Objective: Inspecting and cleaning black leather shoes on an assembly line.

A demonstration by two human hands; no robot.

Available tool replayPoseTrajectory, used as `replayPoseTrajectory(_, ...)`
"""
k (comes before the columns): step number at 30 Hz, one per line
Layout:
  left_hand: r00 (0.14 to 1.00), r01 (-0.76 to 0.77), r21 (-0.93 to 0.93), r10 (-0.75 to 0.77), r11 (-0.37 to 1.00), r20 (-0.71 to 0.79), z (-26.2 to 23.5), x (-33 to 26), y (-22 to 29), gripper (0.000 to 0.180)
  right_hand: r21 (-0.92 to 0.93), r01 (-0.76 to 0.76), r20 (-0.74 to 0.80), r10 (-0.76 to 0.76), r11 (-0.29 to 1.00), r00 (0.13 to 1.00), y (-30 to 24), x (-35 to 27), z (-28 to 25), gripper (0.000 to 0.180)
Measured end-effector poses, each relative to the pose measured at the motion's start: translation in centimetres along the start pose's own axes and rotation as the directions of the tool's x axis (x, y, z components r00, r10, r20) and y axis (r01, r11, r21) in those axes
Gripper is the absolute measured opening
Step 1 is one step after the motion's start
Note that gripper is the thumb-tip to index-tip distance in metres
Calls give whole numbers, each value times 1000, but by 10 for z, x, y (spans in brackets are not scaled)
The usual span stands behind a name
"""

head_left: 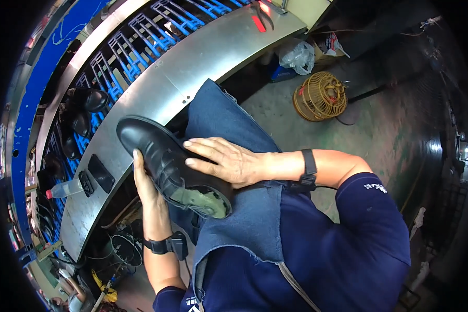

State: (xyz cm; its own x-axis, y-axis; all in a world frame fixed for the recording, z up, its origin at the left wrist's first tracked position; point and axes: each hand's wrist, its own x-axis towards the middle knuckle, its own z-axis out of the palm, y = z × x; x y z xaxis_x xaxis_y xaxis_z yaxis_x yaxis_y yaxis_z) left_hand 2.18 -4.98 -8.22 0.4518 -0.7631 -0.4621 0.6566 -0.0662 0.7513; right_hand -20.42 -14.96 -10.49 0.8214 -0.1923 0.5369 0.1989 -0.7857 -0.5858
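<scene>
Shirt (338, 249) nearest, left hand (148, 182) grips a black shoe (164, 162) (laced) under flat right hand (229, 164).

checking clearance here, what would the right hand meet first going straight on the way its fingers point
The black lace-up shoe: the right hand seems to rest on it already and points across it, though depth is hard to judge.

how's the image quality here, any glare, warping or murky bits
Head view: the metal bench bows into an arc and the corners go black; head view: pale glare on the bench, softer sheen on the black shoe; head view: the floor darkens toward the right rim; head view: left hand and right hand look fairly sharp.
</scene>
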Motion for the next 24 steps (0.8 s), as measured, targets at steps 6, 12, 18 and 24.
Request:
replayPoseTrajectory(6, 998, 44, 78, -47, 996, 42, 8, -33, 40, 55, -82, 481, -355, -477, 873, 804, -26, 111, -24, 58)
replayPoseTrajectory(12, 820, -566, 522, 500, 637, 278, -69, -35, 6, 58, 349, -127, -285, 235, 928, 929, -2, 156, 1, 80)
replayPoseTrajectory(18, 752, -635, 559, 593, 533, 289, -28, -6, -25, 68, 515, -507, 137, 517, 691, 845, 102, 106, 72, 70)
replayPoseTrajectory(24, 679, -703, 575, 637, 419, 366, -23, 2, -30, 59, 179, -624, 254, 577, 761, 777, 105, 111, 41, 76)
